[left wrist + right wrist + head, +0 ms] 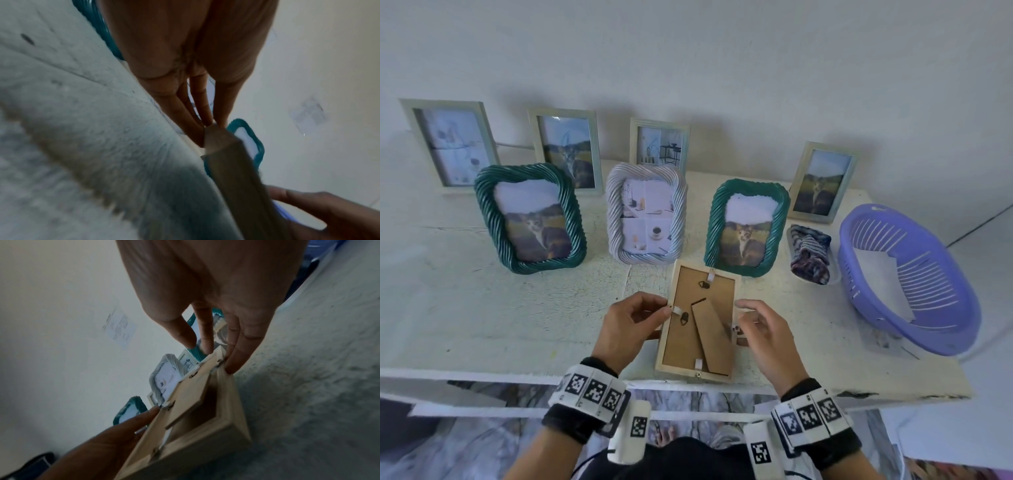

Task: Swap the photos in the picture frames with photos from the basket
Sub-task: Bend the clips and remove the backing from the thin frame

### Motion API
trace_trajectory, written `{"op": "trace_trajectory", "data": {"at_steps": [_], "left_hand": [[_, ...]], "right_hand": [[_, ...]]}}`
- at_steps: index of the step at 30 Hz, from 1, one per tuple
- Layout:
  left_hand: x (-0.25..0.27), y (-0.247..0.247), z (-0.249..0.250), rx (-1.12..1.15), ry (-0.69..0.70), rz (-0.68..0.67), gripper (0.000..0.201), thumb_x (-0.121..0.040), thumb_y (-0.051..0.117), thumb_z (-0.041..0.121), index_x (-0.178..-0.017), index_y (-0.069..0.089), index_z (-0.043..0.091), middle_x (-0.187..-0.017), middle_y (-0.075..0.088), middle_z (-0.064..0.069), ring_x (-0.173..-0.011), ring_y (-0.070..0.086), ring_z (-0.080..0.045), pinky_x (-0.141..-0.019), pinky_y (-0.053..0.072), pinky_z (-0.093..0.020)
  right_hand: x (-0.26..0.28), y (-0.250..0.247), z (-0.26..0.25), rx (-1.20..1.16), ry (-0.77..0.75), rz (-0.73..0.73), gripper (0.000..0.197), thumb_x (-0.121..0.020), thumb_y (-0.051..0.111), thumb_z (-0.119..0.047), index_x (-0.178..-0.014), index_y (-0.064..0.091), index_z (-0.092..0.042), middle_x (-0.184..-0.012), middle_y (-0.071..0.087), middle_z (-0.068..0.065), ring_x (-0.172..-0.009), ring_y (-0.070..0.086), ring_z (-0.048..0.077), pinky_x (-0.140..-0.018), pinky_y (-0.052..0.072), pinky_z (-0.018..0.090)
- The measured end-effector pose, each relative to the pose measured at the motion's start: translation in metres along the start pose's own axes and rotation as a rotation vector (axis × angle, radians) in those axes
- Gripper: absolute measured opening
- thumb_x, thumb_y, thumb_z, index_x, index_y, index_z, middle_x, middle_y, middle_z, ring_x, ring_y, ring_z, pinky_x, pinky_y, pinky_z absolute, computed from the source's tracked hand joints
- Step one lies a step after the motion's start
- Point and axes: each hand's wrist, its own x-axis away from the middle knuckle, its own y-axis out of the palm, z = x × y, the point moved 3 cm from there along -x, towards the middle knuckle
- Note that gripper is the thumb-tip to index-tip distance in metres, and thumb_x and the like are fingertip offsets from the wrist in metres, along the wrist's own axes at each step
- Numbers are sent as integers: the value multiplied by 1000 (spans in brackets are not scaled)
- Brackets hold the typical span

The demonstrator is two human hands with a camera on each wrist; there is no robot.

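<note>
A pale wooden picture frame (700, 318) lies face down at the bench's (500, 308) front edge, its brown backing up. The left hand (631, 327) pinches a white retaining tab on its left side; the right hand's (765, 337) curled fingertips grip its right rim. The purple basket (914, 277), holding white photos, sits at the right end.

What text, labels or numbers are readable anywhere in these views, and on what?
None readable.
Wristbands: square black-and-white marker codes, no words.
Sheet on the wall: printed lines, too blurred to read.
Framed photos: pictures only, no legible text.
</note>
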Motion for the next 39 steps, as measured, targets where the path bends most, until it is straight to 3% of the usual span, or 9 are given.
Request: {"op": "trace_trajectory", "data": {"at_steps": [2,6,10,13,15,22,28,33,39], "left_hand": [[-2,0,-10,-122,3,1,9,-83,75,11,-91,73,14,-83,75,-2,-83,72,-18,-73,61,-34],[2,1,-16,-315,27,5,10,-82,77,15,-90,74,21,-81,74,7,-77,70,-4,-74,58,-20],[4,3,-15,-408,55,35,14,-80,78,17,-91,71,24,-78,72,10,-72,65,4,-70,55,-13],[7,6,-12,-417,51,36,29,-77,81,25,-101,65,28,-78,70,10,-69,64,3,-71,57,-21],[8,8,-10,-444,59,34,35,-76,82,30,-104,62,30,-78,68,9,-69,64,1,-71,56,-21],[6,12,-8,-474,85,75,31,-78,80,34,-102,64,24,-71,67,8,-65,63,-1,-67,55,-21],[6,17,-8,-521,118,130,26,-82,76,36,-101,65,23,-67,66,10,-65,64,-4,-69,58,-31],[2,20,-8,-616,123,174,21,-86,70,38,-99,63,22,-62,65,10,-65,65,-10,-68,52,-28],[3,25,-5,-639,109,215,12,-88,65,29,-94,61,20,-55,62,7,-57,58,-8,-54,35,-17]], "right_hand": [[1,1,6,102,-29,-21,18,-96,55,-16,-107,65,-26,-93,69,-10,-89,63,1,-77,52,22],[0,5,10,253,-104,-25,17,-95,56,-14,-107,67,-21,-98,68,-6,-87,61,-2,-72,46,8],[-2,13,13,425,-204,-22,18,-91,60,-16,-107,68,-16,-101,63,0,-86,60,6,-77,50,17],[0,17,14,497,-244,-35,20,-89,63,-17,-108,68,-13,-102,58,2,-85,56,10,-76,43,10],[2,20,14,523,-244,-47,22,-88,64,-19,-109,68,-13,-103,54,1,-86,55,11,-75,42,12],[-3,21,13,608,-240,-115,14,-85,66,-24,-96,64,-15,-101,47,1,-82,55,14,-71,43,15],[-14,18,17,626,-216,-201,14,-85,68,-24,-86,61,-12,-98,42,1,-75,54,15,-63,34,4],[-19,13,22,604,-216,-254,14,-89,66,-25,-91,62,-11,-101,44,1,-79,54,12,-67,37,6],[-18,11,18,562,-200,-252,21,-86,62,-13,-102,49,-17,-101,45,0,-80,51,11,-64,37,12]]}}
